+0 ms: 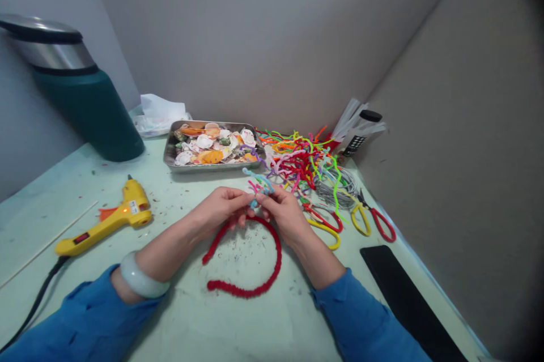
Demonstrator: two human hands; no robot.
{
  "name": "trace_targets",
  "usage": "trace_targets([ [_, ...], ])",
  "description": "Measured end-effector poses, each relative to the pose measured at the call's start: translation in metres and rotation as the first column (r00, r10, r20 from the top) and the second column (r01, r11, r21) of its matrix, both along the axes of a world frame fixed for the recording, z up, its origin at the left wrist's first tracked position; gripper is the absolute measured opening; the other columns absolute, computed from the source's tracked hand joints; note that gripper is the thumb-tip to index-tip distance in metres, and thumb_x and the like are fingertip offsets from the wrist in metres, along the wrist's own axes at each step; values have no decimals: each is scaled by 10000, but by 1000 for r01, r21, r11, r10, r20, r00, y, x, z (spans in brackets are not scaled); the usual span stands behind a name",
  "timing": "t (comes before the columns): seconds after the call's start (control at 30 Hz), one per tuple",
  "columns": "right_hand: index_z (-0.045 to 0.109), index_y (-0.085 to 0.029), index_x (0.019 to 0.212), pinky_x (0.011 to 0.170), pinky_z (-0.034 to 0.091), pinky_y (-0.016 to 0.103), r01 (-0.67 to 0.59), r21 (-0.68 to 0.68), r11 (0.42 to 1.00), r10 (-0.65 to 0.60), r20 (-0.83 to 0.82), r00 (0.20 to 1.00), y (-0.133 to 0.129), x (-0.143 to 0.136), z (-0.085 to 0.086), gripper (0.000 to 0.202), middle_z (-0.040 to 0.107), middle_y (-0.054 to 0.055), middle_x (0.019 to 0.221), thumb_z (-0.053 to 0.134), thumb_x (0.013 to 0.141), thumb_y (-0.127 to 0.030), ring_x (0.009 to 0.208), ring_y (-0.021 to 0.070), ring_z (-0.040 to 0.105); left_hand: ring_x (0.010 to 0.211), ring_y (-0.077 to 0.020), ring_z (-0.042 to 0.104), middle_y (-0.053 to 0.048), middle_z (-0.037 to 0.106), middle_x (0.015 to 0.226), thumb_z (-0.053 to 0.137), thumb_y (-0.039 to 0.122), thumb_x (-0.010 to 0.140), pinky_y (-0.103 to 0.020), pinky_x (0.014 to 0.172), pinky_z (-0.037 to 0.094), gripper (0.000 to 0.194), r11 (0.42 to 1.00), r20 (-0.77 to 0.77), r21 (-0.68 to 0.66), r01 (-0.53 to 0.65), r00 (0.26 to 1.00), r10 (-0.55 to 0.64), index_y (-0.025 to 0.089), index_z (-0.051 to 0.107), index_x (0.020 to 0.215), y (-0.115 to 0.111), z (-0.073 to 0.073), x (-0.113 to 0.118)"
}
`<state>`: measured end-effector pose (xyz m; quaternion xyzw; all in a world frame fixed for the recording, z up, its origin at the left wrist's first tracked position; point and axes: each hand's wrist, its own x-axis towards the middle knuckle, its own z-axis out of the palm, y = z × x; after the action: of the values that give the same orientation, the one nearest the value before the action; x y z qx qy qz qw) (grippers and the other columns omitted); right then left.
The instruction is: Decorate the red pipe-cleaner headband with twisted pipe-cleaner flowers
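Both hands meet over the middle of the table, fingertips pinched together. My left hand (227,204) grips a light blue pipe cleaner (259,176) from one side, and my right hand (281,209) grips it from the other. Its upper end bends away above the fingers. A bit of pink pipe cleaner (254,186) shows beside it; whether the two are joined I cannot tell. Beneath the hands a thick red fuzzy hoop (278,260), open at the lower left, lies on the table, its top partly hidden by the fingers.
A yellow glue gun (114,220) lies at left, near a teal bottle (102,113). Behind the hands stand a metal tray (212,168) of shells and a heap of pipe cleaners (297,158). Scissors (378,220) and a black strip (403,294) lie at right.
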<state>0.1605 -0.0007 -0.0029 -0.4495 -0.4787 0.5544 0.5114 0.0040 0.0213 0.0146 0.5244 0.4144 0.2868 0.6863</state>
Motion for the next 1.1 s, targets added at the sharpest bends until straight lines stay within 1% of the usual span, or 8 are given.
trace_targets([
  [0.1,589,-174,742,450,268,208,-7,-9,1000,7,-41,999,1,-1,-2,160,541,-47,551,653,745,-320,457,68,382,415,-71,491,-45,637,643,642,409,738,-175,364,342,289,1000,23,-10,-6,1000,6,121,658,725,0,-2,1],
  [0.3,583,-172,725,444,278,199,15,-50,999,-20,-97,995,1,0,-3,188,536,-50,540,686,717,-330,452,64,387,393,-73,458,-11,569,497,642,396,747,-178,382,342,265,999,31,-32,36,999,-35,133,661,726,-1,2,0],
  [0.4,581,-170,713,441,273,196,5,-53,999,-10,-98,995,0,0,-2,191,534,-50,525,688,718,-328,444,60,382,409,-74,464,-19,589,536,658,383,737,-179,387,347,250,998,35,-49,44,998,-43,133,661,739,1,1,-2],
  [0.6,581,-170,721,443,280,197,-80,-80,994,65,-167,984,-1,0,-2,204,549,-43,522,696,712,-338,443,61,391,434,-77,484,-50,622,619,656,348,727,-187,402,356,228,995,87,-57,86,993,-80,121,664,716,4,-10,-6],
  [0.77,578,-170,706,442,291,199,-111,-107,988,87,-209,974,0,1,-4,237,506,-57,489,726,681,-353,439,64,395,437,-86,483,-68,636,666,665,362,709,-199,401,356,246,994,61,-69,83,995,-78,120,661,748,5,-13,-7],
  [0.87,579,-170,711,440,289,198,-113,-117,987,87,-204,975,0,1,-5,234,505,-57,493,724,685,-351,440,63,396,434,-85,479,-63,635,688,674,389,705,-204,405,364,271,996,52,-45,79,996,-76,130,647,782,5,-11,-7],
  [0.97,577,-172,708,435,288,197,-96,-122,988,73,-184,980,0,-1,-3,227,507,-60,504,715,692,-352,435,59,398,429,-84,470,-26,600,600,670,374,715,-198,410,361,240,997,61,-25,77,995,-75,144,637,774,3,-9,-6],
  [1.1,588,-185,772,421,283,194,-36,-65,997,28,-113,993,-1,-2,1,206,503,-73,525,697,712,-349,424,55,395,426,-64,438,27,525,505,670,309,724,-171,411,340,160,999,130,-38,-1,991,6,159,615,727,2,-4,-4],
])
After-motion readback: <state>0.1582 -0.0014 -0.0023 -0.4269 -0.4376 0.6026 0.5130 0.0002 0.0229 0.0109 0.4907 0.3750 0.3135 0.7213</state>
